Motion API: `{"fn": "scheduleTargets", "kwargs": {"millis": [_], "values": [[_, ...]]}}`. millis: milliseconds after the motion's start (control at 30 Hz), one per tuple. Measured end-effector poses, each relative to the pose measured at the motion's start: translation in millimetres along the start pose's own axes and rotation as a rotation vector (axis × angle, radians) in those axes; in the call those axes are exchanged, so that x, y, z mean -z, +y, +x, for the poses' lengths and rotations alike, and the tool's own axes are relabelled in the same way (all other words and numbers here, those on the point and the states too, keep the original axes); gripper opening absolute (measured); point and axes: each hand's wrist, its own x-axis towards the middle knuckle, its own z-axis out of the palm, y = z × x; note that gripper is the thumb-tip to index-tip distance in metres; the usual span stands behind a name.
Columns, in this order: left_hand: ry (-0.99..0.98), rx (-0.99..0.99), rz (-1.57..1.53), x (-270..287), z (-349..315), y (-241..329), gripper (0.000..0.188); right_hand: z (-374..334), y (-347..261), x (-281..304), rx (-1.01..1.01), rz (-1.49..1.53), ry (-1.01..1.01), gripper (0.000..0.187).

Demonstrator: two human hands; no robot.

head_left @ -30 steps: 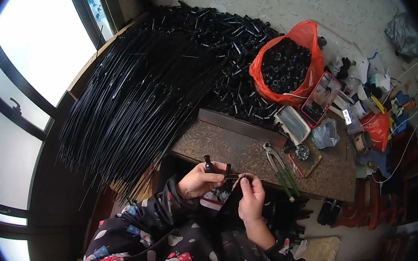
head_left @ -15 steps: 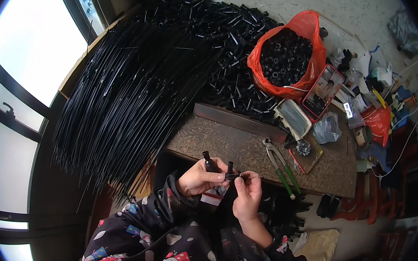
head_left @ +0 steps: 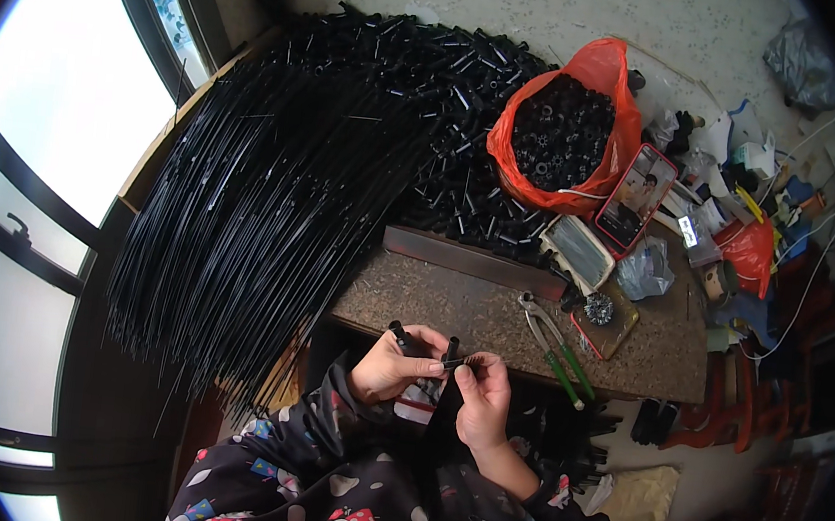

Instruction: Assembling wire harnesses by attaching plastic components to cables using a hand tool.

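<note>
Both my hands meet in front of the table's near edge. My left hand [head_left: 389,366] is closed around a black plastic tubular part [head_left: 397,331], whose end sticks up past the fingers. A second black tubular part [head_left: 452,348] stands upright at the left thumb and fingertips. My right hand [head_left: 486,406] is closed in a pinch beside it. Between its thumb and forefinger is a small dark ridged piece [head_left: 474,362], too small to make out fully. The fingers of both hands nearly touch.
Long thin black rods [head_left: 241,213] cover the table's left side. Behind lie a heap of black tubular parts [head_left: 454,93] and a red bag [head_left: 616,74] of small black pieces. Green-handled pincers [head_left: 559,360], a phone [head_left: 636,201] and a metal bar [head_left: 468,260] lie on the table [head_left: 414,295].
The whole view has shifted slightly. My right fingers look closer to the upright tubular part, and the dark piece between the hands shows less. Both hands keep their hold.
</note>
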Motion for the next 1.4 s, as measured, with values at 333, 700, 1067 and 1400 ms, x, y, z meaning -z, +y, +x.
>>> {"fn": "scheduleTargets", "kwargs": {"millis": [333,700,1067,1400], "values": [[0.139,-0.247,0.432,-16,-8,-7,0.031,3,6,6,-0.148,0.150,-0.003,0.015],[0.099,-0.335,1.005,-23,-2,18,0.021,4,-2,9,-0.331,0.333,-0.100,0.020],[0.013,0.026,0.526,-17,-3,26,0.016,-8,0,-1,-0.261,0.181,-0.131,0.026],[-0.184,0.022,0.240,0,-8,29,0.016,2,6,12,-0.529,0.336,-0.352,0.038]]}}
